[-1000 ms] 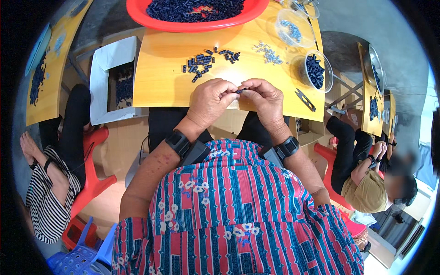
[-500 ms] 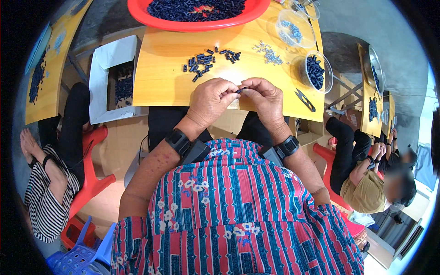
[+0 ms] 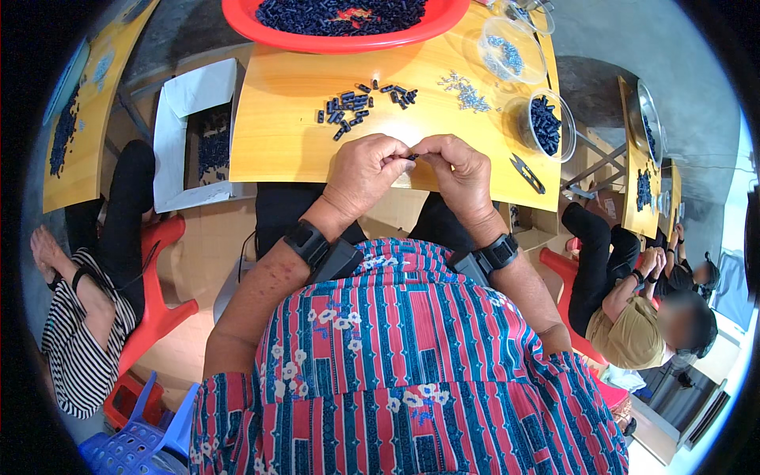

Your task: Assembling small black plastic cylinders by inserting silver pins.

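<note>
Over the table's near edge, my left hand (image 3: 366, 168) pinches a small black plastic part (image 3: 413, 157) between thumb and forefinger. My right hand (image 3: 457, 168) meets it from the other side, its thumb and forefinger closed at the part's right end; whatever they grip there is too small to make out. Just beyond my hands lies a loose group of short dark tubular pieces (image 3: 347, 104). To the right of these is a scatter of tiny silvery pieces (image 3: 467, 93). A pair of black thread snips (image 3: 527, 173) rests near the right edge.
A red basin (image 3: 348, 43) full of dark pieces stands at the far side. Clear tubs on the right hold silvery pieces (image 3: 503, 55) and dark pieces (image 3: 545, 127). A white carton (image 3: 176, 150) is left of the table (image 3: 277, 119). Other people sit at tables on both sides.
My right hand has shifted slightly and its fingers have turned at the part's end. My left hand keeps its pinch in nearly the same place.
</note>
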`<state>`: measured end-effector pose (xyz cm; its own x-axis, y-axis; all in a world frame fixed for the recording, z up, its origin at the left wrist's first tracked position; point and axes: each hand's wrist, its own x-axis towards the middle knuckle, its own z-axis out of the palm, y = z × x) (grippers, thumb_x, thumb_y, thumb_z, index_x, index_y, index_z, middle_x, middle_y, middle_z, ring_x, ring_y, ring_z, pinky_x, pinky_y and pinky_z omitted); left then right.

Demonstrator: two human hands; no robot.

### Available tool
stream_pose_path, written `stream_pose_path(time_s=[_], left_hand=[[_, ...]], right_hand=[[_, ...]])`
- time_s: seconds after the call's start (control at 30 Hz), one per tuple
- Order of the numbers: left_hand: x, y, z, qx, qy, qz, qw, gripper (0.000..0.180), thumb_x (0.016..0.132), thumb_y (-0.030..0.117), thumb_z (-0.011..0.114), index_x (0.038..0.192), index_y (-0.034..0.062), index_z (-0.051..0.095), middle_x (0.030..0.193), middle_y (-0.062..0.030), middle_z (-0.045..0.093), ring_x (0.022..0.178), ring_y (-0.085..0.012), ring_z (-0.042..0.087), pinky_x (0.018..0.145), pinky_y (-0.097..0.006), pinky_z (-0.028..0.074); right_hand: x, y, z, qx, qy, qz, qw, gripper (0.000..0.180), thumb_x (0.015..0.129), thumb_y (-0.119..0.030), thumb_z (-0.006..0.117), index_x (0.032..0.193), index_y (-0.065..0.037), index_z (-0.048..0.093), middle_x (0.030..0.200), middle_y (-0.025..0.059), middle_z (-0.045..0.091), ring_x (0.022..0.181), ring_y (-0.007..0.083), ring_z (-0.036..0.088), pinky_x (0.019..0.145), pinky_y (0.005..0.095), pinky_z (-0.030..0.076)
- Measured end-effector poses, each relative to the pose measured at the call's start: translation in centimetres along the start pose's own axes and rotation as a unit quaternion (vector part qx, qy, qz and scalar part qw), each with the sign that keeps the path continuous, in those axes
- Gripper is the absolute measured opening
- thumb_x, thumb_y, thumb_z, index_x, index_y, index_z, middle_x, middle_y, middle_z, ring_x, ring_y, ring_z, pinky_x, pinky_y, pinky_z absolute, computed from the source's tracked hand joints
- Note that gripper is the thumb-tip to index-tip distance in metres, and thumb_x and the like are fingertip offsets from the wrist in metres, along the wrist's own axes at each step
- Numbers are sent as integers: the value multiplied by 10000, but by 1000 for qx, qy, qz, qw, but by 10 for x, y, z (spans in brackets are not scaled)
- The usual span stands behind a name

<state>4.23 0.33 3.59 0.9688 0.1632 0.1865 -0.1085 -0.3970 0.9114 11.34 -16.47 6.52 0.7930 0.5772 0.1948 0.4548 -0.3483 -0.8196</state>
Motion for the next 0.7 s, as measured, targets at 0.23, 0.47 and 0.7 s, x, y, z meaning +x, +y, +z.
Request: stream_pose_path(time_s=[0.23, 0.47, 0.7], left_hand=[[2, -3, -1, -48, -15, -36, 998, 142, 792, 127, 726, 886, 22, 710, 788, -124, 680, 710, -271, 664, 657, -357, 519], [4, 0, -4, -61, -21, -55, 996, 152, 798, 128, 726, 906, 21, 721, 781, -121, 692, 697, -245, 674, 654, -337, 526], [4, -1, -4, -72, -33, -71, 994, 100, 849, 47, 691, 930, -7, 714, 787, -63, 707, 715, -108, 656, 670, -263, 525]], right_hand=[[6, -6, -4, -72, -33, -125, 989, 314, 760, 117, 583, 965, -89, 701, 914, 86, 703, 869, 271, 677, 792, 339, 551], [8, -6, -3, -95, -38, -154, 983, 384, 702, 131, 580, 992, -88, 702, 937, 94, 695, 879, 273, 674, 783, 348, 555], [11, -6, -2, -87, -45, -161, 982, 370, 698, 115, 598, 996, -79, 700, 929, 96, 682, 855, 280, 668, 761, 337, 553]])
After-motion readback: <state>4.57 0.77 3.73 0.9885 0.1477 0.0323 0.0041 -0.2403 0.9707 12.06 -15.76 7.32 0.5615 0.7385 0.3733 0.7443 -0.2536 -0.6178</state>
